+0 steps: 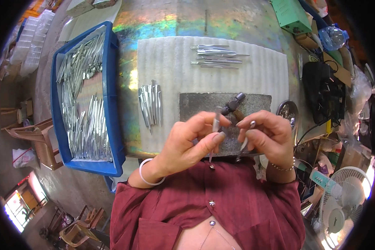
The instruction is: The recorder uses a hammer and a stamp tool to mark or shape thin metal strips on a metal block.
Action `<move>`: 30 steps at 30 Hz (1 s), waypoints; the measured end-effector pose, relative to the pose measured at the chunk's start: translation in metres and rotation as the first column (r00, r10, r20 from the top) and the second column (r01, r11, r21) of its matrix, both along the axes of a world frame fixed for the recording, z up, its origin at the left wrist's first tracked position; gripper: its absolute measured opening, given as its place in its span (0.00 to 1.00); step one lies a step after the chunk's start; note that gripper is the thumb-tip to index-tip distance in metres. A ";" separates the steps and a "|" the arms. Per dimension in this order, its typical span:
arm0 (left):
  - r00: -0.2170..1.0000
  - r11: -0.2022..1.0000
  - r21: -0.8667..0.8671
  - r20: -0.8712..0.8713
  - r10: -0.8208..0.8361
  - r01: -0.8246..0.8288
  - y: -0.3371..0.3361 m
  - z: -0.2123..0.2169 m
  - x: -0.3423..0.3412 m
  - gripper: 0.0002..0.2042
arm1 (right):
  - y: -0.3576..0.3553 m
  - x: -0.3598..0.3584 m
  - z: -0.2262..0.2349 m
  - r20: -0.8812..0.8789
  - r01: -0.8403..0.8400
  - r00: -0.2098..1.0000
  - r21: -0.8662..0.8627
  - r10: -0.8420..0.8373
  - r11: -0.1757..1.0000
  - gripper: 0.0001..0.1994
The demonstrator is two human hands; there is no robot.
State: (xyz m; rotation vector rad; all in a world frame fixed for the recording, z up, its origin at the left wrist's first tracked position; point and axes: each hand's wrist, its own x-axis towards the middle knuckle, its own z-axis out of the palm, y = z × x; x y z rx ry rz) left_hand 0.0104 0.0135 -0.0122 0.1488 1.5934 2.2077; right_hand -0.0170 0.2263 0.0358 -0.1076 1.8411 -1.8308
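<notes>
My left hand (193, 139) pinches a slim silver metal strip (216, 123) upright between thumb and fingers. My right hand (271, 135), close beside it, is closed on a small shiny metal piece (244, 144) that the fingers partly hide; its kind is unclear. Under both hands lies a dark, rough flat block (191, 102). On the block rests a ball-peen hammer (238, 98), its handle partly covered by my hands. Similar slim metal strips (151, 104) lie side by side to the left, and another group of strips (216, 56) lies farther back.
A white foam sheet (166, 54) covers the table. At left a blue tray (114, 96) holds many metal strips. A round dish (288, 109) of small parts stands right of the block. Beyond are a black bag-like object (321, 89), a green box (291, 16) and a fan (341, 208).
</notes>
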 end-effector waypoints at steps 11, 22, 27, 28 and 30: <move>0.937 0.973 -0.160 -0.334 0.106 -0.168 -0.001 -0.005 0.005 0.11 | -0.036 0.013 -0.014 -0.523 0.107 0.851 0.087 -0.046 0.990 0.06; 0.939 0.975 -0.176 -0.336 0.067 -0.133 -0.007 0.000 0.006 0.09 | -0.040 0.009 -0.013 -0.632 0.143 0.775 0.193 0.012 0.971 0.08; 0.931 0.968 -0.230 -0.365 0.008 -0.099 -0.007 0.001 0.006 0.07 | -0.039 0.010 -0.014 -0.638 0.111 0.769 0.179 0.029 0.978 0.07; 0.939 0.961 -0.270 -0.342 -0.033 -0.065 -0.007 0.003 0.006 0.07 | -0.037 0.010 -0.014 -0.617 0.096 0.786 0.193 0.045 0.977 0.07; 0.949 0.958 -0.286 -0.309 -0.066 -0.027 -0.008 0.008 0.005 0.06 | -0.035 0.011 -0.013 -0.590 0.079 0.805 0.207 0.060 0.975 0.07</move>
